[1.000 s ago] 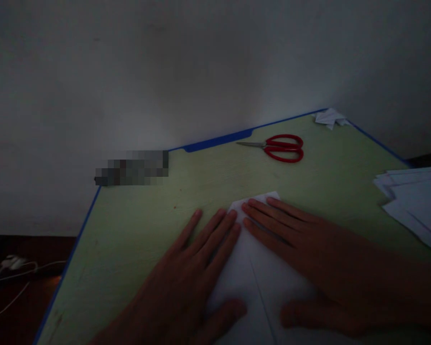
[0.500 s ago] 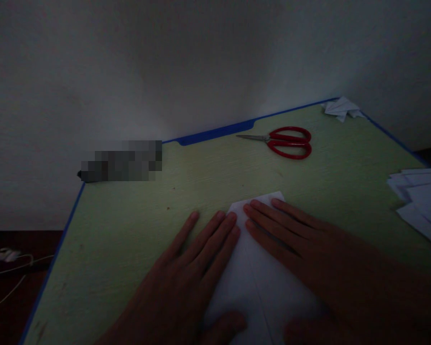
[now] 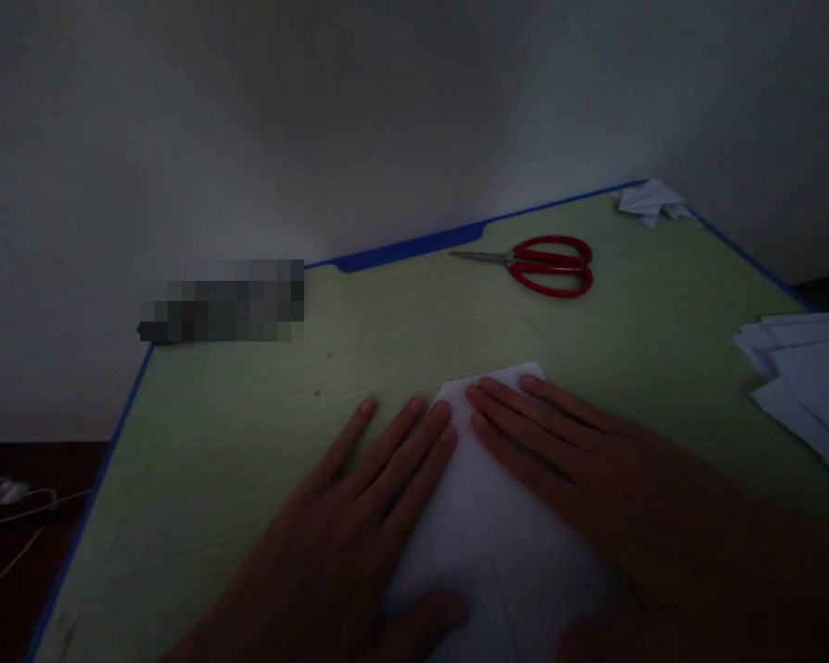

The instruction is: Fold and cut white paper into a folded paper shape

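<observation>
A white sheet of folded paper lies on the green table, its far end narrowing to a blunt tip. My left hand presses flat on the sheet's left side, fingers spread and pointing away from me. My right hand lies flat on the right side, its fingertips near the paper's tip. The fingertips of both hands almost meet at the centre crease. Neither hand grips anything.
Red-handled scissors lie near the table's far edge. A small folded paper piece sits at the far right corner. A stack of white sheets rests at the right edge. White cables lie on the dark floor at left. A wall rises behind.
Both hands stay flat on the paper, having slid slightly. The camera has shifted a little, so the table sits somewhat differently in view.
</observation>
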Motion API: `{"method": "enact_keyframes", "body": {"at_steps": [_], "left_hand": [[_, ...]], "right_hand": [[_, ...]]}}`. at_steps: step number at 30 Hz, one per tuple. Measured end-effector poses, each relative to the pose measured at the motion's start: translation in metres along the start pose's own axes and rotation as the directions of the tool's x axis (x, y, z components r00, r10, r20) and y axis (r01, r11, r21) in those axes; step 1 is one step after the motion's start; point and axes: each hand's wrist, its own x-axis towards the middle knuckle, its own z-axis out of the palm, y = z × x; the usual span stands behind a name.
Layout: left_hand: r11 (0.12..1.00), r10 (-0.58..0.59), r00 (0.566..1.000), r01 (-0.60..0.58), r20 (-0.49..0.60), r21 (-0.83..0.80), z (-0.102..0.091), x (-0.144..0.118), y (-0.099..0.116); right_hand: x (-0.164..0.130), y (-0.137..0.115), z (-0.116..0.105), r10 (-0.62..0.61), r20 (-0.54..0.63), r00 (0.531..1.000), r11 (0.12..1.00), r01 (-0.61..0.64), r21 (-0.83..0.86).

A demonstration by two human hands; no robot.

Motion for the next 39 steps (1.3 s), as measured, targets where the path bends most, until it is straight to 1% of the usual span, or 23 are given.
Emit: {"method": "enact_keyframes", "body": {"at_steps": [5,11,19,26,31,36,39], "left_hand": [[1.000,-0.006,1.000,0.006,0.003,-0.006,0.000,0.000,0.001],[1.000,0.006,1.000,-0.006,-0.001,0.017,0.000,0.000,0.002],[1.000,0.006,1.000,-0.006,-0.005,0.008,0.000,0.000,0.002],[0.996,0.042,0.999,-0.041,-0.007,0.080,0.001,0.000,0.001],[0.990,0.055,0.998,-0.055,0.004,0.130,0.000,-0.002,0.002],[0.992,0.052,0.999,-0.052,-0.002,0.119,0.002,-0.001,0.001],[0.993,0.051,0.999,-0.050,-0.004,0.104,0.002,0.000,0.001]], "right_hand": [[-0.002,0.001,0.005,0.005,0.010,1.000,1.000,-0.005,-0.006],[-0.002,0.000,0.005,-0.026,-0.021,0.999,0.999,0.026,-0.036],[-0.002,0.000,0.007,-0.008,0.020,1.000,0.999,0.009,-0.052],[-0.003,-0.003,0.005,-0.013,-0.021,1.000,0.996,0.011,-0.084],[-0.004,-0.001,0.009,-0.028,0.047,0.998,0.990,0.034,-0.135],[-0.005,0.000,0.017,-0.022,0.038,0.999,0.985,0.028,-0.168],[-0.006,-0.001,0.017,-0.028,0.035,0.999,0.984,0.034,-0.175]]}}
